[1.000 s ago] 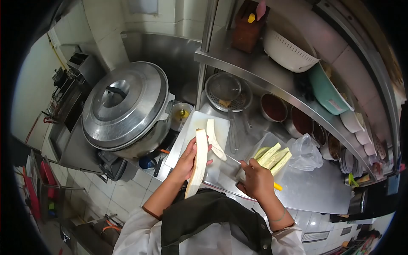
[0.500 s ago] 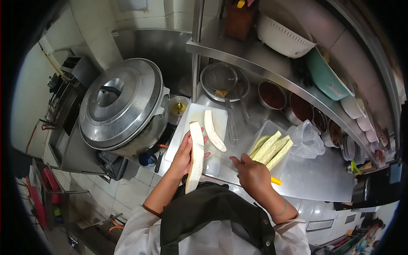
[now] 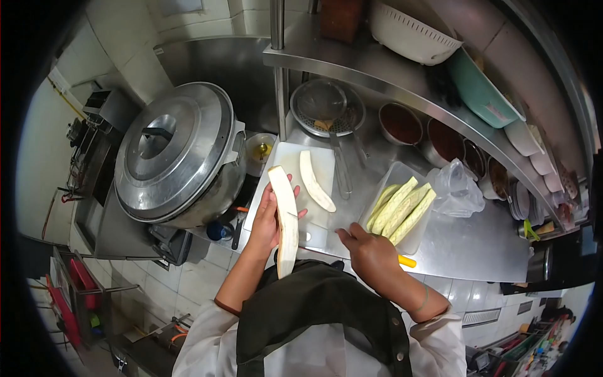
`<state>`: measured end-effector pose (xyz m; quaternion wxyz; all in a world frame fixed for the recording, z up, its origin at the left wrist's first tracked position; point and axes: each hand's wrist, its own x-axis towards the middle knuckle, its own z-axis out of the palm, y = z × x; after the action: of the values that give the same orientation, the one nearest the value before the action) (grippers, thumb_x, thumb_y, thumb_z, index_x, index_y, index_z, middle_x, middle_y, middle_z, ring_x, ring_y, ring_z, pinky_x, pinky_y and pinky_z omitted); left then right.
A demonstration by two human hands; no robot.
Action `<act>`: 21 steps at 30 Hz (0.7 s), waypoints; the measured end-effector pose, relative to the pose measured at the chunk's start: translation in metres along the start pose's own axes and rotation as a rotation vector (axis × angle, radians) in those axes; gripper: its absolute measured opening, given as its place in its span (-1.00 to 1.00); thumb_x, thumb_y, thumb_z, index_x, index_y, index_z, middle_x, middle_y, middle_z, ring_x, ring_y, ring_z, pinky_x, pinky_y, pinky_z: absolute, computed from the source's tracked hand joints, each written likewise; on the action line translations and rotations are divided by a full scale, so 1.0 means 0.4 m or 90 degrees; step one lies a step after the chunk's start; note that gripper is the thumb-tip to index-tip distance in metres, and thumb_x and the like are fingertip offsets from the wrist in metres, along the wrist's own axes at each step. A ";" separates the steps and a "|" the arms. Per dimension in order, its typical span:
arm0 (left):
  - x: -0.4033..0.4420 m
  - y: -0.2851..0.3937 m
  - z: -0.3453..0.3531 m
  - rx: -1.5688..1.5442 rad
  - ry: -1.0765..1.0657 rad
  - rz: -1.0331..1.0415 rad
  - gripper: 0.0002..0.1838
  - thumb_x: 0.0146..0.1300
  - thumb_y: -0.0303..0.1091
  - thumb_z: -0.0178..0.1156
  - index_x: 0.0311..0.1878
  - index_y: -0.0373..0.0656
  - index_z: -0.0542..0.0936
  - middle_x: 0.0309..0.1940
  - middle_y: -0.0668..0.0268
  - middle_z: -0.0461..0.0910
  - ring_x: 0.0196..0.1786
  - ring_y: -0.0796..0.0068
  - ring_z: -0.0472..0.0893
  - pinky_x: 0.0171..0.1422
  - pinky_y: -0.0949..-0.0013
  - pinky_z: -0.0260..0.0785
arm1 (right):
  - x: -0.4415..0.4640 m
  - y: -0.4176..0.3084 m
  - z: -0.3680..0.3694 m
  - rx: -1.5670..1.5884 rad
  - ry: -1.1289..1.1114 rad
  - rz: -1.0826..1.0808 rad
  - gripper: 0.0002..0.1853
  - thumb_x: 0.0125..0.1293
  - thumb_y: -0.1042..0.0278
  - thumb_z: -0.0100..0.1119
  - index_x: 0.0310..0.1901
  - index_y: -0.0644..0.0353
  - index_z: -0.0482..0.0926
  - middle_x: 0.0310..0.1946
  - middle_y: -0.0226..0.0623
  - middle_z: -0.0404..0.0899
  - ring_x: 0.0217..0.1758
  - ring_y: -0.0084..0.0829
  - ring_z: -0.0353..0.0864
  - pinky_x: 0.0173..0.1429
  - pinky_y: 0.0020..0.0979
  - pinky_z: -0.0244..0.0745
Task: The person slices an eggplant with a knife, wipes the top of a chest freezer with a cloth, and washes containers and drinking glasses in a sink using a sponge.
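Observation:
My left hand [image 3: 266, 220] is closed round a long pale length of peeled eggplant [image 3: 286, 217], held at a slant with its lower end near my apron. My right hand [image 3: 372, 254] grips a knife whose yellow handle [image 3: 407, 261] sticks out past the fist; its blade points left and is hard to make out. On the white cutting board [image 3: 270, 166] lies a curved pale eggplant slice [image 3: 314, 182], apart from both hands. Several peeled greenish eggplants [image 3: 402, 210] rest in a clear plastic container [image 3: 418, 232], just beyond my right hand.
A large lidded pot [image 3: 176, 151] stands at the left. Behind the board sit a strainer and perforated bowl [image 3: 345, 125]. Pots of red sauce [image 3: 400, 122] and a plastic bag [image 3: 455, 195] are at the right. A steel shelf [image 3: 370, 81] overhangs the back, bearing basins [image 3: 480, 94].
The view has shifted slightly. The eggplant in my left hand has turned a little, showing more of a pale face. Both hands keep their grips; the slice on the board stays put.

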<state>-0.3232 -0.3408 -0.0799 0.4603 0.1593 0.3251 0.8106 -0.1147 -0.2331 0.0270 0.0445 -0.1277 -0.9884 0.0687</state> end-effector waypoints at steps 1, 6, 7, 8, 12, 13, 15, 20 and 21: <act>0.002 0.000 -0.008 0.008 -0.002 0.005 -0.47 0.46 -0.06 -0.20 0.43 0.15 0.02 0.46 0.37 0.02 0.44 0.19 0.15 0.19 -0.12 0.38 | -0.008 0.006 0.004 -0.015 -0.022 -0.002 -0.53 -0.06 0.49 0.13 0.01 0.16 0.57 -0.27 -0.32 0.49 -0.53 -0.36 0.56 -0.45 -0.40 0.48; 0.007 0.010 0.003 0.007 0.014 0.026 -0.44 0.45 -0.05 -0.20 0.45 0.15 -0.02 0.46 0.36 0.01 0.44 0.16 0.15 0.18 -0.10 0.40 | -0.021 -0.002 -0.029 -0.001 -0.042 0.006 -0.49 -0.06 0.45 0.16 0.05 0.15 0.54 -0.18 -0.31 0.49 -0.50 -0.36 0.58 -0.43 -0.40 0.49; 0.008 0.011 0.008 0.006 0.012 0.026 -0.44 0.45 -0.05 -0.20 0.45 0.15 -0.02 0.46 0.36 0.01 0.44 0.16 0.16 0.17 -0.09 0.41 | -0.019 -0.010 -0.030 0.006 -0.032 -0.007 -0.48 -0.07 0.45 0.16 0.06 0.15 0.54 -0.17 -0.31 0.48 -0.50 -0.36 0.59 -0.43 -0.40 0.49; 0.010 0.014 0.013 0.007 0.009 0.028 -0.44 0.45 -0.05 -0.20 0.45 0.15 -0.03 0.46 0.36 0.01 0.43 0.15 0.16 0.16 -0.08 0.42 | -0.015 -0.015 -0.026 0.006 -0.039 -0.007 -0.48 -0.07 0.45 0.16 0.06 0.15 0.54 -0.17 -0.31 0.48 -0.49 -0.36 0.59 -0.43 -0.40 0.49; 0.019 0.038 0.017 0.017 0.020 0.054 -0.44 0.44 -0.03 -0.19 0.44 0.13 0.00 0.45 0.35 0.04 0.41 0.14 0.20 0.14 -0.02 0.45 | -0.021 -0.009 -0.020 -0.019 -0.058 0.002 -0.50 -0.07 0.47 0.15 0.03 0.16 0.56 -0.22 -0.31 0.48 -0.52 -0.37 0.57 -0.44 -0.40 0.49; 0.018 0.045 0.016 0.015 0.030 0.061 -0.45 0.44 -0.02 -0.17 0.42 0.11 0.04 0.44 0.34 0.07 0.40 0.13 0.23 0.15 -0.02 0.45 | -0.028 -0.006 -0.018 -0.028 -0.063 0.009 -0.51 -0.08 0.47 0.14 0.01 0.16 0.57 -0.25 -0.31 0.47 -0.53 -0.37 0.57 -0.45 -0.39 0.49; 0.023 0.053 0.021 0.016 0.031 0.070 -0.45 0.43 -0.01 -0.16 0.41 0.08 0.07 0.43 0.33 0.09 0.38 0.12 0.26 0.14 -0.01 0.46 | -0.029 -0.008 -0.036 0.003 -0.049 0.008 -0.52 -0.07 0.48 0.14 0.01 0.17 0.57 -0.25 -0.30 0.47 -0.54 -0.35 0.56 -0.45 -0.39 0.49; 0.032 0.054 0.034 0.028 0.031 0.068 -0.46 0.44 -0.04 -0.18 0.41 0.06 0.07 0.43 0.32 0.10 0.34 0.13 0.31 0.05 0.12 0.54 | -0.017 -0.039 -0.032 0.027 -0.003 -0.038 -0.55 -0.07 0.52 0.12 -0.03 0.17 0.60 -0.30 -0.29 0.46 -0.57 -0.33 0.55 -0.47 -0.36 0.48; 0.036 0.055 0.027 0.032 0.032 0.070 -0.47 0.45 -0.04 -0.18 0.41 0.06 0.07 0.43 0.32 0.10 0.34 0.14 0.32 0.04 0.13 0.55 | -0.017 -0.037 -0.030 0.039 0.011 -0.028 -0.57 -0.05 0.55 0.10 -0.06 0.16 0.61 -0.34 -0.31 0.45 -0.58 -0.31 0.54 -0.49 -0.35 0.47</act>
<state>-0.3389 -0.3325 -0.0577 0.4029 0.1681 0.3479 0.8297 -0.1104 -0.2478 0.0406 0.0585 -0.1052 -0.9880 0.0969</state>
